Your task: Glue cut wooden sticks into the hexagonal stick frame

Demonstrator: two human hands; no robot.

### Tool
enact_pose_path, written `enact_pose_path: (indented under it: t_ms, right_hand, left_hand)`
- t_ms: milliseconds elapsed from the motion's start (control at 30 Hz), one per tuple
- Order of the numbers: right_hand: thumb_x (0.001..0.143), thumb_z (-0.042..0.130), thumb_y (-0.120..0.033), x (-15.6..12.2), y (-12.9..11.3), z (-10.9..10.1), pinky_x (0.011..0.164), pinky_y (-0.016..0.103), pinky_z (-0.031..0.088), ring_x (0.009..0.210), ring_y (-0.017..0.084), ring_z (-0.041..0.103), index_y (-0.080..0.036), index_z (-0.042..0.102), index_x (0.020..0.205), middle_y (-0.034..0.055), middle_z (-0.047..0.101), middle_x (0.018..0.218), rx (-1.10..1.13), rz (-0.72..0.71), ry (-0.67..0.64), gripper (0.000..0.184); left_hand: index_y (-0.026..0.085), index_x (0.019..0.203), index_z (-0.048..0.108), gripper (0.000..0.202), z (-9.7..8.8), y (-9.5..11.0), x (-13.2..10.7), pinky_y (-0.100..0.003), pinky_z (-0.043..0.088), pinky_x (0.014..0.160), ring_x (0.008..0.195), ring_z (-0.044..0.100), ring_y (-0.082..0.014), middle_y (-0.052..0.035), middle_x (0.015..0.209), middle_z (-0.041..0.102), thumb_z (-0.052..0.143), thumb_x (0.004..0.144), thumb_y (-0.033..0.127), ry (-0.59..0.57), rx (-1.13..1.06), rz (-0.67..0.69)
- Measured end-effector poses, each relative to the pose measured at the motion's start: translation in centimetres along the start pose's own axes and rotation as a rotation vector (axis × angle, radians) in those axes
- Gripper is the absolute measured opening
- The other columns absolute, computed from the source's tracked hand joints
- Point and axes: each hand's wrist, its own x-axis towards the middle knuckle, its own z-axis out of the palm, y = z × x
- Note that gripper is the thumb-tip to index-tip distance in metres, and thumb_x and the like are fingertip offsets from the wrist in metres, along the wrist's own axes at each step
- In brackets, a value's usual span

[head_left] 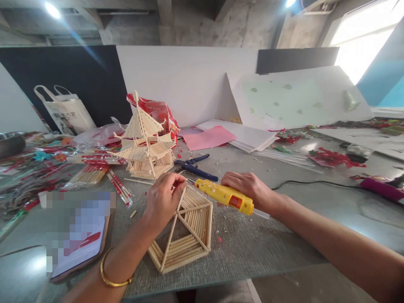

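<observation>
A yellow hot glue gun (pixel 225 195) is in my right hand (pixel 246 185), whose fingers are wrapped round it. Its nozzle points left, close to my left fingertips, and a clear glue stick sticks out of its back end. My left hand (pixel 166 193) is pinched closed at the upper left corner of a hexagonal roof frame (pixel 194 227) of wooden sticks; what lies between the fingertips is hidden. Several of the frame's triangular sections are filled with rows of sticks, while the left part shows gaps.
Behind stands a pagoda model (pixel 147 147) of sticks, with blue-handled cutters (pixel 195 167) beside it. Left lie a phone (pixel 82 240) and bagged sticks (pixel 88 174). Pink paper (pixel 208 138) and white boards (pixel 252 136) lie farther back. A black cable (pixel 312 182) crosses the right side.
</observation>
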Motion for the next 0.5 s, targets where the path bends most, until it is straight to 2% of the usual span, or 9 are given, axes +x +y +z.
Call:
enact_pose_path:
  t_ms: [300, 500]
  right_hand:
    - [0.087, 0.044, -0.026, -0.03, 0.04, 0.3, 0.053, 0.023, 0.034, 0.06, 0.009, 0.044, -0.016, 0.049, 0.08, 0.0026, 0.051, 0.073, -0.017, -0.004, -0.025, 0.013]
    - [0.087, 0.04, -0.025, -0.06, -0.01, 0.2, 0.054, 0.024, 0.035, 0.062, 0.01, 0.046, -0.016, 0.048, 0.082, 0.0033, 0.052, 0.073, -0.008, 0.003, -0.03, 0.013]
  left_hand:
    - [0.018, 0.084, 0.056, 0.009, 0.01, -0.05, 0.0, -0.03, 0.047, 0.074, 0.081, 0.059, -0.0171, -0.0044, 0.081, 0.063, 0.05, 0.085, 0.025, 0.034, 0.035, 0.069]
    - [0.019, 0.083, 0.056, 0.009, -0.06, -0.05, -0.02, -0.029, 0.047, 0.074, 0.082, 0.059, -0.0173, -0.0036, 0.08, 0.062, 0.05, 0.085, 0.026, 0.033, 0.071, 0.082]
